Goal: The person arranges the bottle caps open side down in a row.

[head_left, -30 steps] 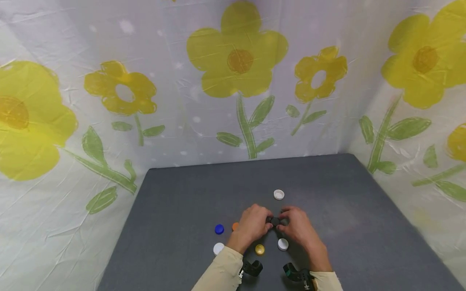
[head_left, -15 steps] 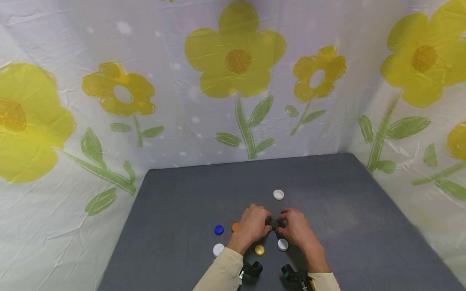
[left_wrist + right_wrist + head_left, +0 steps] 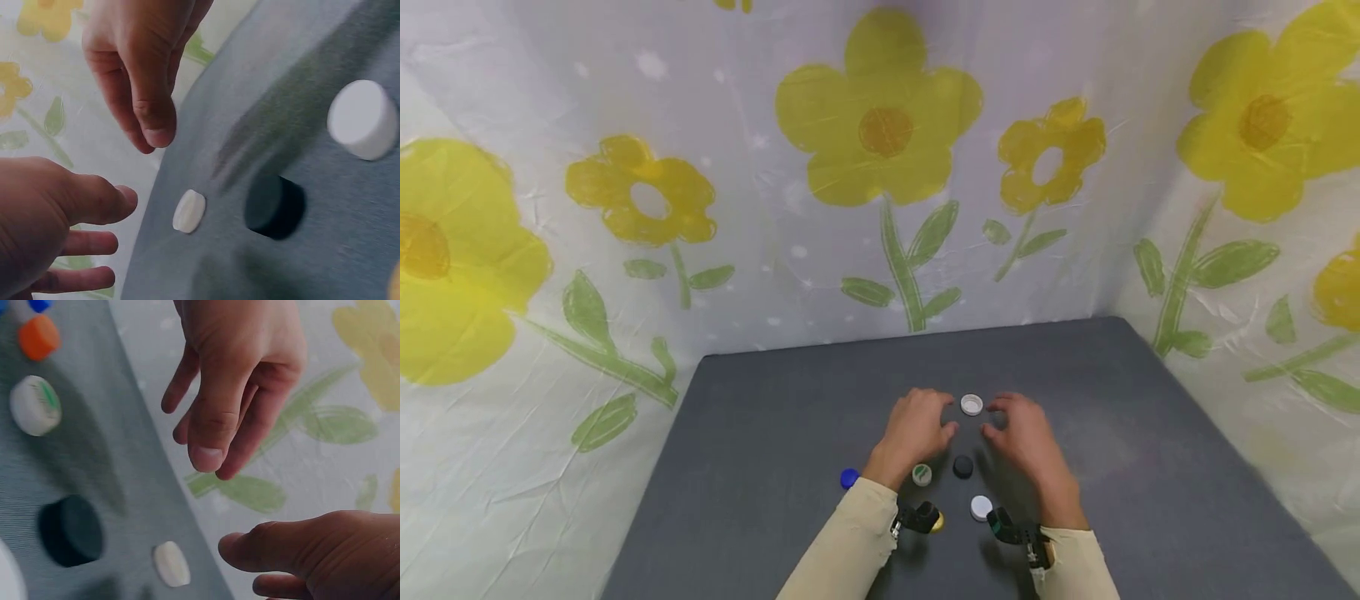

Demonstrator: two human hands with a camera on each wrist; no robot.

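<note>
My left hand (image 3: 917, 427) and right hand (image 3: 1026, 429) are held above the table on either side of a shallow white bottle cap (image 3: 972, 405), which lies with its hollow side up. Both hands have relaxed, parted fingers and hold nothing. In the left wrist view, the white cap (image 3: 189, 211) is apart from all fingertips. Nearer to me lies a black bottle cap (image 3: 963, 467), between the wrists. Left of it sits a white cap with a green mark (image 3: 922, 475). Another white cap (image 3: 981, 507) lies closer to my body.
A gold cap (image 3: 938, 522) is partly covered by the left wrist camera. By my left sleeve lies a blue cap (image 3: 849, 478). An orange cap (image 3: 39, 337) shows in the right wrist view. Behind the dark grey table (image 3: 790, 400) hangs a flowered curtain (image 3: 760, 250).
Both hands have let go of the black cap and moved forward to the shallow white cap, their fingers spreading. The green-marked cap has come into sight; the left arm now hides the orange one.
</note>
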